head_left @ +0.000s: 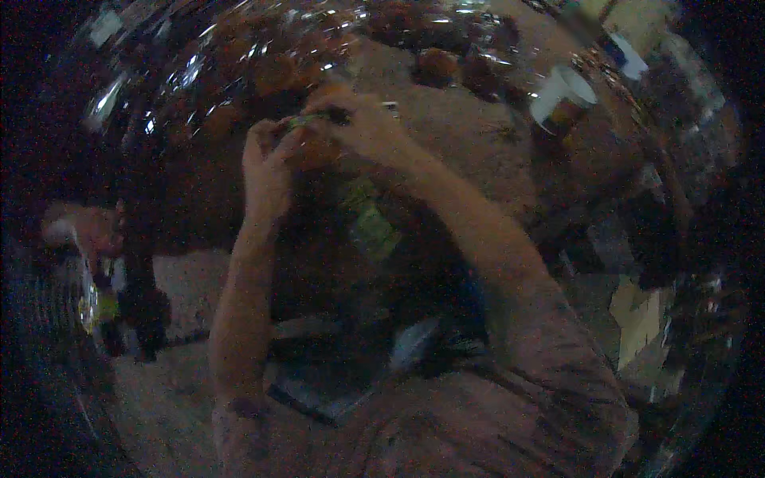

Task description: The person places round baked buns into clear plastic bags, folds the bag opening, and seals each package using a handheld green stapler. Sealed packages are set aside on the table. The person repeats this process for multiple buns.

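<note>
Together, a person's two bare hands meet over a small green item (301,121) well to the left of a white cup-shaped container (560,94) in dim light. The left hand (269,159), the farther of the pair from the container, has its grip narrow, thumb and fingertips pinched on the green item. The right hand (362,123), on the side toward the container, bends its fingers around a small dark piece (339,116) beside the green item; blur hides whether its grip is closed on either.

The container leans at an angle, brown showing on its lower part. To its left lies a round brown thing (437,68), and a brown surface (486,135) spreads on that same side. Much farther left of the container, glossy clear plastic (191,72) catches the light. A green patch (373,227), too dark to identify, shows left of the container and nearer the person. At far left from the container, another person's hand (84,227) reaches in.
</note>
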Motion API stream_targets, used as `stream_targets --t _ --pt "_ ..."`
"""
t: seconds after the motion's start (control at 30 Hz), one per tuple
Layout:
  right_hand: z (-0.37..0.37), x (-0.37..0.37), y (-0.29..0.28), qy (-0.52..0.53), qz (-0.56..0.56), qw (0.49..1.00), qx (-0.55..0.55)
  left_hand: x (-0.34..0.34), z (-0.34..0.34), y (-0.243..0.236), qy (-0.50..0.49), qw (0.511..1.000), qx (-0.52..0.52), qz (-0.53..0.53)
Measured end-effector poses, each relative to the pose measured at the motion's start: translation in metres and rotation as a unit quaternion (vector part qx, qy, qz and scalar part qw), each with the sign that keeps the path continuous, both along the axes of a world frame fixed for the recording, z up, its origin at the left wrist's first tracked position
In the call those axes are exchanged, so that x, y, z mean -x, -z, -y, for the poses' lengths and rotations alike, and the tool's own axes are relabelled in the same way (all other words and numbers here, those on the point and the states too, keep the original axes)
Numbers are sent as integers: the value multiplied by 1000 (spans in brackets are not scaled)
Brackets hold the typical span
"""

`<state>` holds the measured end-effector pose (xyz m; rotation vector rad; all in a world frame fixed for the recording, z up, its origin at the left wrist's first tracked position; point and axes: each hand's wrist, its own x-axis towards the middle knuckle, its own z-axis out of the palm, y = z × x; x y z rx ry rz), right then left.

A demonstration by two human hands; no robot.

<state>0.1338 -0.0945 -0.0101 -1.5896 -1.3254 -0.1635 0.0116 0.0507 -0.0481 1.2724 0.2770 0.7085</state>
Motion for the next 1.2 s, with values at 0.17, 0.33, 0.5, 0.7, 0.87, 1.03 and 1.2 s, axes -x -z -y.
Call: stream_targets --t 0.17,0.33,0.5,0.7,0.87,1.03,1.2 --pt "21 -15 -12 -96 -90 987 -92 6 -8 1 -41 986 -126 -102" --pt "141 -90 -77 105 -26 994 17 -7 -14 1 -15 1000 -25 -8" --pt "235 -100 -84 203 14 926 318 -4 -1 -5 -19 992 -100 -77" --pt "229 -74 -50 131 20 939 319 -2 20 -13 -67 993 -47 -82" --pt "220 -72 -42 141 5 937 321 -11 23 -1 49 998 37 20" --pt "213 -66 -39 136 2 935 328 -4 13 0 6 998 18 -52" --pt "211 -71 -37 142 1 933 331 -9 17 2 16 999 47 1"
